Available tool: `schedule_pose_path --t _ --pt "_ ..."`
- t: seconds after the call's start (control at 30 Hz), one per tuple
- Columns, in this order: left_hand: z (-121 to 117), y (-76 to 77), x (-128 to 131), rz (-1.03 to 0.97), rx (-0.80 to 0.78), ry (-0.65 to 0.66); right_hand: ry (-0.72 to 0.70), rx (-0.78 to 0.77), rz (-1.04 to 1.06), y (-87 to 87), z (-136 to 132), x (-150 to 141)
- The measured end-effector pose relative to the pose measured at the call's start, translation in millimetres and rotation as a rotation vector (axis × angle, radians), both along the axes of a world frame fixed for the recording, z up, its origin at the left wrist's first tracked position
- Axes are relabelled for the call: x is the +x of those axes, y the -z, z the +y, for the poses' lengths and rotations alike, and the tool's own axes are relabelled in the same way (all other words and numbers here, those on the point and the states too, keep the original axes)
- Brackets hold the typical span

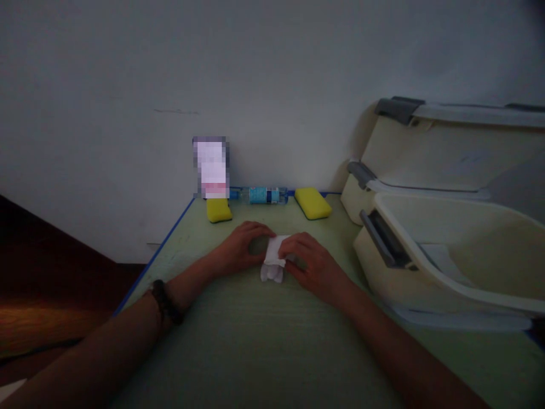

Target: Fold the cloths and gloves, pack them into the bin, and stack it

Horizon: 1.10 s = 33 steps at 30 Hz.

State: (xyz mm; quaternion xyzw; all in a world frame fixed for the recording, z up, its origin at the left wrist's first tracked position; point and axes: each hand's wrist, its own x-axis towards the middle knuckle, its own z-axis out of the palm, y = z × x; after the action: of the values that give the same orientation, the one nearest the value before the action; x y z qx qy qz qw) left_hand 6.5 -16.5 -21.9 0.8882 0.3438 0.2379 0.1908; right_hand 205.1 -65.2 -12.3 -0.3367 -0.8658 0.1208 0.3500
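A small, soft white piece [276,247], folded and looking like tissue or thin cloth, is between my two hands over the table. My left hand [242,247] is curved, with its fingertips and thumb closed on the left edge of the white piece. On the other side, my right hand [313,261] pinches its right edge, fingers on top and thumb below. The lower end of the white piece hangs crumpled toward me. Its exact kind is too blurred to tell.
Along the wall lie a yellow sponge [312,203], a plastic bottle [264,196] on its side and another yellow sponge [218,210]. A blurred-out phone-like screen [212,167] leans above it. An open cream bin [383,284] with raised lid stands right on the green table [238,352].
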Motion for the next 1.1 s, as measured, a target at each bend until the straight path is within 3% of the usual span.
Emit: schedule_pose_path --t 0.3,0.57,0.87,1.03,1.1 --pt "-1 -5.1 -5 -0.085 -0.109 0.086 -0.072 -0.173 -0.112 -1.5 -2 3" --pt "1 -12.4 -13 -0.055 -0.232 0.224 -0.065 -0.208 -0.091 -1.8 -2 5" --pt "1 -7.6 -11 -0.003 -0.168 0.164 -0.108 -0.218 -0.074 -2.4 -2 2" --pt "-1 -12.5 -13 -0.016 -0.182 0.237 -0.177 -0.198 -0.114 -5.5 -2 4" --pt "-2 -11.7 -11 -0.046 -0.197 0.206 -0.142 -0.192 -0.047 -5.0 0 6"
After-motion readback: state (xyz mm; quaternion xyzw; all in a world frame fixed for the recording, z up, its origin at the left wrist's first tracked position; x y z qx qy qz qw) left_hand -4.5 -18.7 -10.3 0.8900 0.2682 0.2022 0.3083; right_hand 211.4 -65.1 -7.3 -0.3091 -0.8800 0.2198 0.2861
